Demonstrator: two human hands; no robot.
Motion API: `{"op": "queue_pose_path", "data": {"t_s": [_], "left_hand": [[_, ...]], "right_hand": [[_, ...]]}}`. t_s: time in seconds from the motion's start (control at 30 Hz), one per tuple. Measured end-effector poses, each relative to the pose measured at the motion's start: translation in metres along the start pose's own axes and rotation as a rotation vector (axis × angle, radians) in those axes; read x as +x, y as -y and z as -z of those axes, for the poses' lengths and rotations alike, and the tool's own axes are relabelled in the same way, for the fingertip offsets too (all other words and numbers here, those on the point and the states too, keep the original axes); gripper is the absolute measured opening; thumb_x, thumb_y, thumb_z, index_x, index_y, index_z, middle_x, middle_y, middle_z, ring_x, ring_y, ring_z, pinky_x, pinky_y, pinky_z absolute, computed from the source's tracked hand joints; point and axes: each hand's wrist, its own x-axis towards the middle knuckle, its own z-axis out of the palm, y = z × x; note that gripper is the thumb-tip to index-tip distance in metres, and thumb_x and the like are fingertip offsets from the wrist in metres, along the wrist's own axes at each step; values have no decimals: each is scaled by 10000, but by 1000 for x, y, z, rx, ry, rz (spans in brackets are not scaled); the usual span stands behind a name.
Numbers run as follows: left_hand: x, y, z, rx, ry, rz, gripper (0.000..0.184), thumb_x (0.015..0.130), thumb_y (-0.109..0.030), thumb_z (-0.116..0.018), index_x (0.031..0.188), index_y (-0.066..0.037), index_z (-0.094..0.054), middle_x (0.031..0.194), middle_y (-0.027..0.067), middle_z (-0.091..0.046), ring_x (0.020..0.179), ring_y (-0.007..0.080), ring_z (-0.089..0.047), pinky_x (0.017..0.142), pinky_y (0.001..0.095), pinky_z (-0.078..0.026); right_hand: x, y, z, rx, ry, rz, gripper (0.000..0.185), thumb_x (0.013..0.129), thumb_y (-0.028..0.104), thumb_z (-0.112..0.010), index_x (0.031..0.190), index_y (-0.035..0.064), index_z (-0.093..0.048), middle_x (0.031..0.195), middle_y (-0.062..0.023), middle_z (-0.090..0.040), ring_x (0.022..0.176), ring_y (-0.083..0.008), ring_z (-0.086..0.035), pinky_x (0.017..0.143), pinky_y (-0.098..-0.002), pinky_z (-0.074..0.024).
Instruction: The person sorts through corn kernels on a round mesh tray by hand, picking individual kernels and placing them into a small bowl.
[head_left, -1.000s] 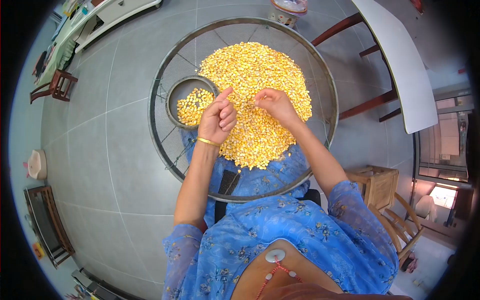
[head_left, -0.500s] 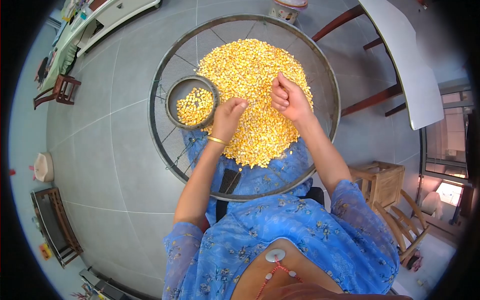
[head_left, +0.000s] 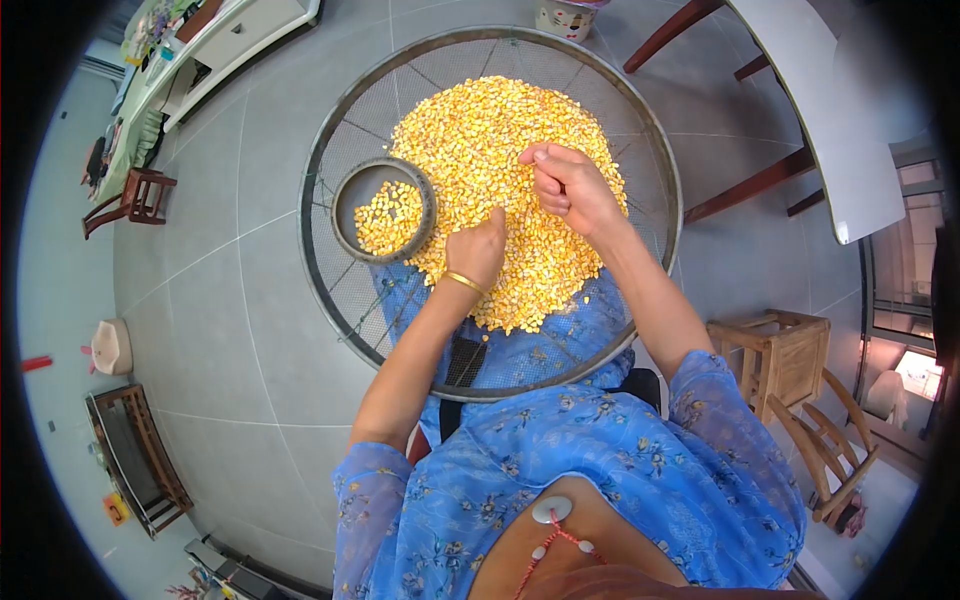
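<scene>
A broad heap of yellow corn kernels (head_left: pixel 500 130) lies in a large round mesh sieve (head_left: pixel 667 160) resting over my lap. At the heap's left edge, a small dark round bowl (head_left: pixel 340 228) sits inside the sieve with loose kernels in it. Low over the middle of the heap is my left hand (head_left: pixel 474 250), a gold bangle on its wrist and its fingers curled in, mostly hidden beneath it. My right hand (head_left: pixel 575 190) is closed above the heap's right side, thumb against the bent fingers. Whatever lies inside either hand is hidden.
A white table (head_left: pixel 820 110) with dark red legs stands at the upper right. Wooden chairs (head_left: pixel 775 350) are at the right, and a small brown stool (head_left: pixel 140 197) is far left. Behind the sieve stands a patterned bin (head_left: pixel 566 20). Blue cloth (head_left: pixel 540 355) shows under the mesh.
My left hand has moved right, away from the bowl, and turned downward over the kernels. My right hand has shifted slightly, its fingers now pointing further left.
</scene>
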Motion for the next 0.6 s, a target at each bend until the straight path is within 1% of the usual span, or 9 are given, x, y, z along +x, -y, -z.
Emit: {"op": "queue_pose_path", "data": {"t_s": [0.13,0.2,0.23,0.3,0.33,0.4,0.43,0.5,0.6], "left_hand": [[7,0,-2,68,14,-59,113,863,-155,-478,906,-51,-483,573,110,-595,488,259,-602,426,385,-457],[5,0,1,66,33,-59,108,859,-152,-478,901,-52,-486,581,114,-598,493,261,-605,428,390,-456],[3,-2,8,13,38,0,126,862,-184,-506,881,-62,-482,589,118,-595,496,261,-600,441,389,-450],[2,2,11,-42,45,57,156,866,-216,-535,860,-71,-478,597,123,-592,498,260,-596,455,387,-444],[2,7,9,-334,-60,105,163,874,-223,-540,853,-70,-486,588,102,-574,476,218,-565,439,358,-424],[5,23,-5,-908,-169,184,172,899,-243,-551,852,-84,-507,561,3,-476,442,88,-418,392,251,-327],[7,21,9,-913,-169,184,172,899,-243,-551,852,-84,-507,561,3,-476,442,88,-418,392,251,-327],[10,19,40,-1608,25,523,140,909,-212,-536,845,-93,-496,539,-30,-408,438,60,-349,367,230,-278],[12,26,54,-1868,16,476,154,939,-217,-479,826,-113,-480,539,-42,-357,429,50,-296,368,198,-220]], "right_hand": [[2,1,3,-54,50,-16,181,943,145,-417,956,10,-536,531,44,-357,405,-34,-249,365,-199,-206],[2,3,6,-213,66,-67,199,941,180,-448,924,15,-557,585,22,-462,453,-62,-388,409,-223,-331],[6,-6,9,-213,63,-65,199,941,180,-448,924,15,-557,585,22,-462,453,-62,-388,409,-223,-331],[18,-26,12,-867,-16,292,218,922,195,-475,904,-1,-567,701,-19,-578,620,-119,-529,575,-292,-449],[18,-28,15,-1049,3,216,217,906,203,-480,897,12,-582,833,-88,-643,804,-214,-599,742,-365,-461],[13,-35,10,-1222,-35,176,202,902,204,-478,918,31,-581,840,-120,-639,809,-246,-604,730,-383,-461],[8,-35,2,-1397,-68,139,192,899,205,-475,939,50,-581,847,-151,-635,813,-277,-610,717,-400,-462],[4,-36,-4,-1464,-77,64,187,893,212,-470,978,77,-568,866,-173,-631,850,-330,-603,727,-438,-454],[8,-50,0,-1633,-14,104,189,876,189,-482,1003,59,-533,776,-161,-635,770,-326,-623,675,-439,-468]]}}
